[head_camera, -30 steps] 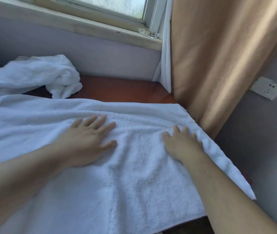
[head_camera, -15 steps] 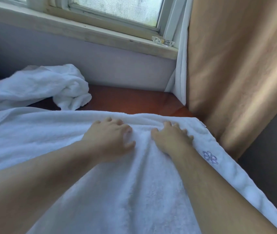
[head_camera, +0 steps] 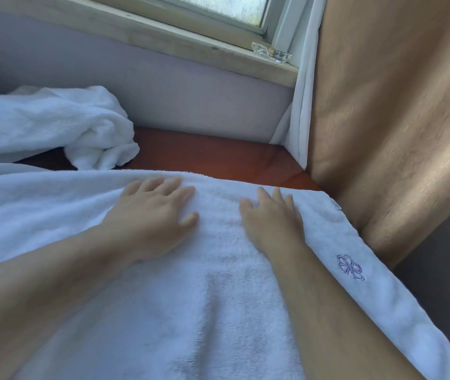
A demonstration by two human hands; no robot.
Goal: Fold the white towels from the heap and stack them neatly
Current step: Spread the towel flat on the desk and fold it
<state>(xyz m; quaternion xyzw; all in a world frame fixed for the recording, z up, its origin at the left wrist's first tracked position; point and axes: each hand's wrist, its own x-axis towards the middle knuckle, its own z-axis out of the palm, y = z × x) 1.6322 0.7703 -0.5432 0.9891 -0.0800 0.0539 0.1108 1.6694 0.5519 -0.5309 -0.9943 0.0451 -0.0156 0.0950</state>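
A large white towel (head_camera: 218, 311) lies spread over the reddish-brown table (head_camera: 213, 154), filling the lower part of the head view. It carries a small purple embroidered emblem near its right edge. My left hand (head_camera: 152, 215) lies flat on the towel close to its far edge, fingers straight. My right hand (head_camera: 272, 218) rests flat beside it, a little to the right, fingers spread. A crumpled heap of white towels (head_camera: 53, 124) sits at the back left of the table.
A grey wall and a wooden window sill (head_camera: 191, 50) run behind the table, with a clear glass ashtray (head_camera: 272, 54) on the sill. A tan curtain (head_camera: 396, 119) and a white sheer hang at the right, close to the towel's corner.
Both hands slid from mid-towel to its far edge, bunched the cloth there with curled fingers half a second ago, and now lie flat and slightly further apart.
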